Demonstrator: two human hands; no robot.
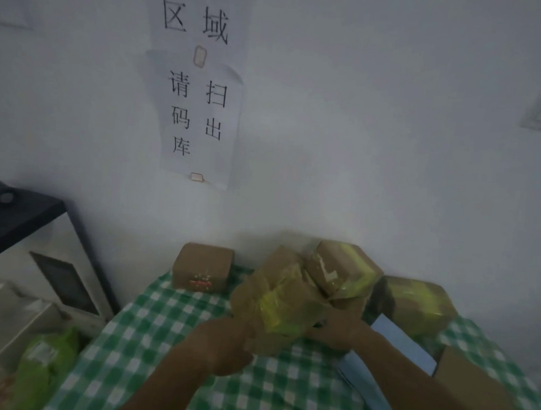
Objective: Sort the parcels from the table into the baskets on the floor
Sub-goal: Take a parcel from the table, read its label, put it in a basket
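Note:
A brown cardboard parcel with yellow tape (280, 303) is lifted just above the green-checked table (166, 341). My left hand (225, 348) grips its near left side and my right hand (339, 331) holds it from below on the right. Behind it sits a second yellow-taped parcel (343, 269), and a third (413, 304) lies at the right. A plain brown box with a red mark (202, 267) stands at the table's back edge. No basket is clearly visible.
A blue flat parcel (397, 342) and a brown box (473, 394) lie at the right near corner. Left of the table are a black shelf (15, 221), pale boxes (18, 319) and a green bag (44, 359) on the floor. A white wall with paper signs rises behind.

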